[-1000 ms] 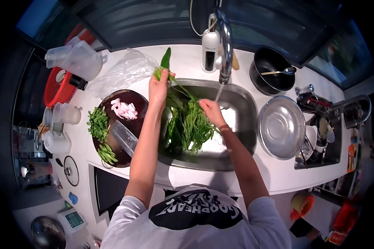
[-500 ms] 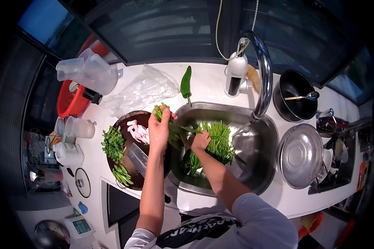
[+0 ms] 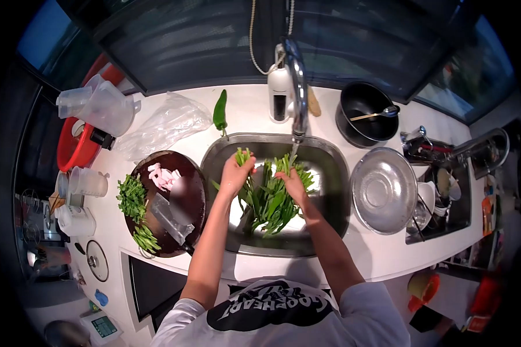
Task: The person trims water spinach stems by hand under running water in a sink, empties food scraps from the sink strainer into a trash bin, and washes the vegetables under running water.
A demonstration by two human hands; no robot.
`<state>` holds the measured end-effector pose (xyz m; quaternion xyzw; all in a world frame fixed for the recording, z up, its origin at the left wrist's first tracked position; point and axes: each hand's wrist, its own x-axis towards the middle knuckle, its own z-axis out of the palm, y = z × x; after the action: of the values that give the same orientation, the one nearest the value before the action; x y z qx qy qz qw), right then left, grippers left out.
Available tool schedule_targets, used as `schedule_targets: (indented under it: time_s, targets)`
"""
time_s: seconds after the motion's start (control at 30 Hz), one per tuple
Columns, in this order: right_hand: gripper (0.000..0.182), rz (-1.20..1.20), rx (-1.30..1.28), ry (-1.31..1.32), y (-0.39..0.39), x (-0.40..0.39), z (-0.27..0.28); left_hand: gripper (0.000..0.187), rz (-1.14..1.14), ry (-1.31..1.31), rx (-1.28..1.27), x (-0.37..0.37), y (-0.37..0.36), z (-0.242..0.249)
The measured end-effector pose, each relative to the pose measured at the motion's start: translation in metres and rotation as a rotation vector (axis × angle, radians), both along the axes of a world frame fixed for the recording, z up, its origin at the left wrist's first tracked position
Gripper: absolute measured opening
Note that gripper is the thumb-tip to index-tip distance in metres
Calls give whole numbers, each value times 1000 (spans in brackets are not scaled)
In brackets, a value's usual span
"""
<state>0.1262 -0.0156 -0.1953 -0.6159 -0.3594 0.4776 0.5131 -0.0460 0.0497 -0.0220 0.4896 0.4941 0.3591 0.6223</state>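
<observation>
Over the steel sink (image 3: 336,225), my left hand (image 3: 235,176) is closed round a small bunch of leafy greens, its cut stems poking up past the fingers. To its right, my right hand (image 3: 293,185) grips a larger bunch of leafy greens (image 3: 275,205) that look like water spinach. Their long leaves hang down into the sink between my hands. Above my right hand is the spout of the chrome faucet (image 3: 298,87), with a thin stream of water falling from it towards the stems.
Left of the sink, a round dark cutting board (image 3: 191,173) holds a cleaver (image 3: 171,220), pale pink pieces (image 3: 163,177) and chopped greens (image 3: 132,198). A green pepper (image 3: 220,110) and plastic bag (image 3: 168,124) lie behind. Rightward stand a black pot (image 3: 359,130) and metal basin (image 3: 384,191).
The view has shifted right. My right hand has risen from the heap of greens in the sink and now grips a bunch near the spout. My left hand, still holding stems, is over the sink.
</observation>
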Motion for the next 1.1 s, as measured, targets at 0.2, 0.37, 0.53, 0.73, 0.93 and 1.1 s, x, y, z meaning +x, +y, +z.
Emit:
schedule_targets:
  time_s: [0.2, 0.37, 0.53, 0.73, 0.93, 1.1]
  targets:
    - [12, 138, 21, 197, -23, 9, 114, 19, -237, -110, -23, 57, -15, -18]
    - [21, 51, 72, 196, -37, 15, 128, 15, -313, -267, -244, 75, -21, -14]
    - [23, 21, 40, 205, -43, 23, 135, 20, -169, -366, -304, 82, -28, -4]
    - [24, 26, 80, 188, -37, 14, 148, 21, -292, -240, -182, 76, -20, -8]
    - [24, 30, 89, 342, -26, 10, 151, 19, -42, -313, -228, 68, -21, 10]
    - [24, 51, 37, 185, -25, 7, 147, 18, -197, -343, -128, 67, -21, 7]
